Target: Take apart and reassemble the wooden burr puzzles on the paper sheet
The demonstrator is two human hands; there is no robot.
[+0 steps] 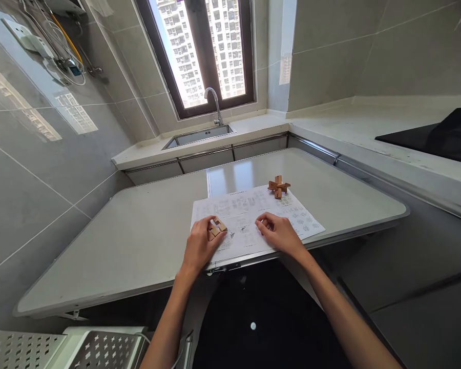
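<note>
My left hand (202, 243) curls round a small group of light wooden puzzle pieces (217, 228), thumb along the near side and fingers at the far side. The pieces lie over the left part of a printed diagram sheet (246, 236). My right hand (280, 233) rests on the right part of the sheet, its fingers bent in and closed; whether anything is between them I cannot make out. Beyond it, an assembled wooden burr puzzle (278, 187) with crossing arms stands at the sheet's far right corner.
The pale folding table (138, 236) has a raised rim and rounded corners. Behind it runs a white counter with a sink (200, 137) and a tap (215, 105) under a window. A black cooktop (434, 136) lies on the right counter. A perforated white stool (103, 348) is at lower left.
</note>
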